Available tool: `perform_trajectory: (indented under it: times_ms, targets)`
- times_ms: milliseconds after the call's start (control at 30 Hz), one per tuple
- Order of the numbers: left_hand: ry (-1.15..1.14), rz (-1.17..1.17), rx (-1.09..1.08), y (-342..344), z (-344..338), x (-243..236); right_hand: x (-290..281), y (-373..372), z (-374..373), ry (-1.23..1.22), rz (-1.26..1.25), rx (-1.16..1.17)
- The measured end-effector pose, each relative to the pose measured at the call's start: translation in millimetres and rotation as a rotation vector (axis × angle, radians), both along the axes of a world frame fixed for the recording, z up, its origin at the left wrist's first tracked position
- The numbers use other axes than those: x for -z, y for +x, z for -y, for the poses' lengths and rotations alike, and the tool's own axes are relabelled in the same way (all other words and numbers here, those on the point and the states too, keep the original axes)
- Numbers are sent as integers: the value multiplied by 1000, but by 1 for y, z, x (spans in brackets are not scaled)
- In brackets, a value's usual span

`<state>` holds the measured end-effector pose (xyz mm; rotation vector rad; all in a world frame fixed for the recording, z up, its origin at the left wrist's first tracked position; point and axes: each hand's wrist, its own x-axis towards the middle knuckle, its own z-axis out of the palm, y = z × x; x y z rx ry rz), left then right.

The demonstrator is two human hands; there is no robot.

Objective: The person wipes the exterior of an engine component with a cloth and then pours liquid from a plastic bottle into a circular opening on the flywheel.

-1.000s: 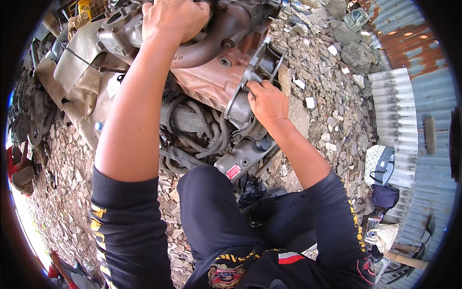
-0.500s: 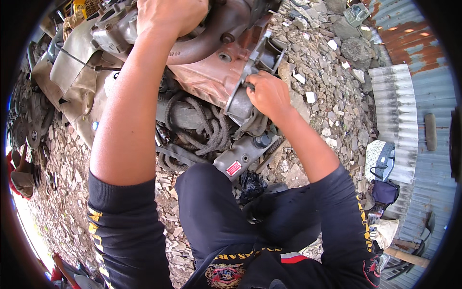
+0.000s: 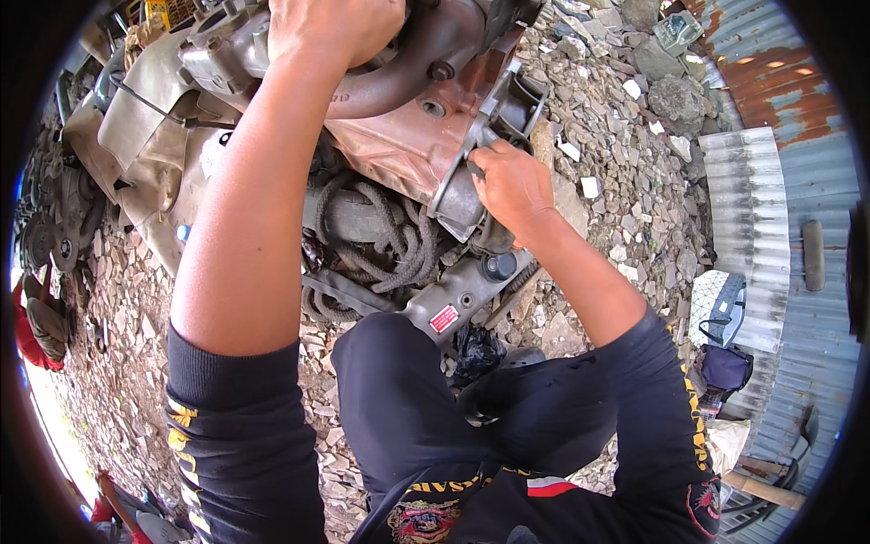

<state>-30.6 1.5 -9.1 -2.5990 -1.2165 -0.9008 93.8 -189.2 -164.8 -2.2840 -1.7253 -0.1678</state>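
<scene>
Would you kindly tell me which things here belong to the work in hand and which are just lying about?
In hand: left hand on rusty engine block; right hand at its grey bracket.
Lying about: corrugated sheet, dark bag, rope coil.

left hand (image 3: 335,27) cut off, right fingertips (image 3: 478,161) hidden
</scene>
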Motion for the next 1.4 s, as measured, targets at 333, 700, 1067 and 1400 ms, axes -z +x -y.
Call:
perform_trajectory:
  times_ms: [333,700,1067,1400]
  targets:
    - [-10,0,-23,-2,2,-2,-49,26,-3,-239,-56,-79]
    - [-19,0,-11,0,-3,0,-71,30,-10,-487,3,-79]
    - [-12,9,14,-1,-4,1,-9,2,6,-14,-67,14]
    - [-31,-31,9,-2,5,-5,-66,33,25,-579,41,-52]
